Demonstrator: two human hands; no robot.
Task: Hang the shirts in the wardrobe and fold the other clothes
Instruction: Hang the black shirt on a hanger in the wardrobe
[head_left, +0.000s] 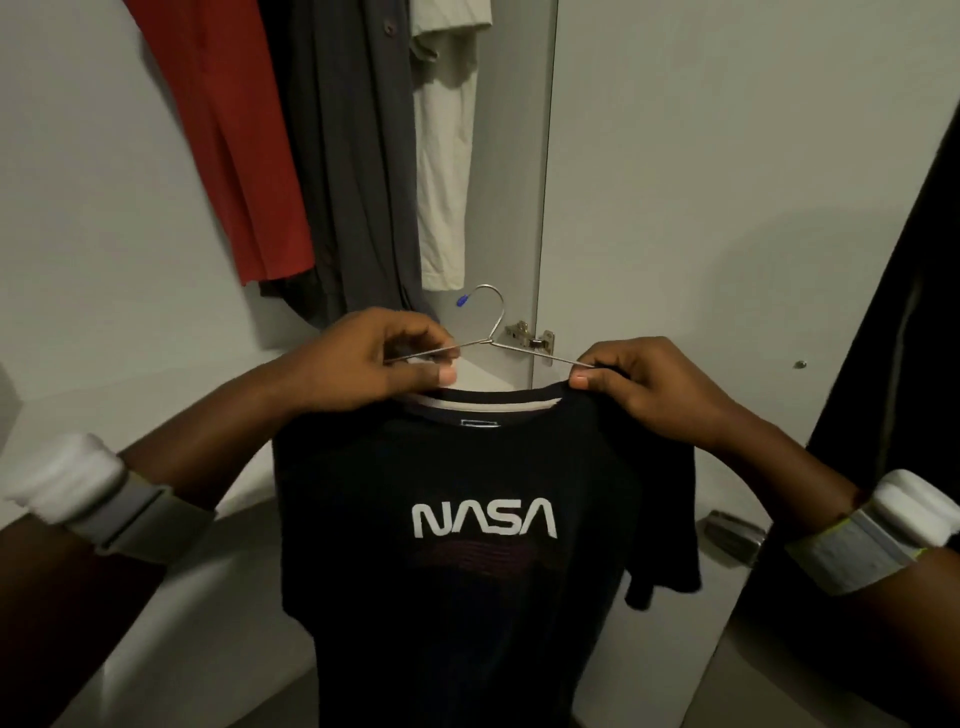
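Note:
A dark NASA T-shirt hangs in front of me, its white lettering facing the camera. A thin metal wire hanger with a blue-tipped hook sits above the collar. My left hand pinches the hanger's left arm and the shirt's left shoulder. At the collar's right side my right hand pinches the hanger's right arm together with the shirt fabric. The hanger's lower part is hidden by the hands and the shirt.
Inside the open wardrobe hang a red garment, a dark grey shirt and a cream T-shirt. The white wardrobe door with a metal hinge stands to the right. A dark cloth hangs at the far right.

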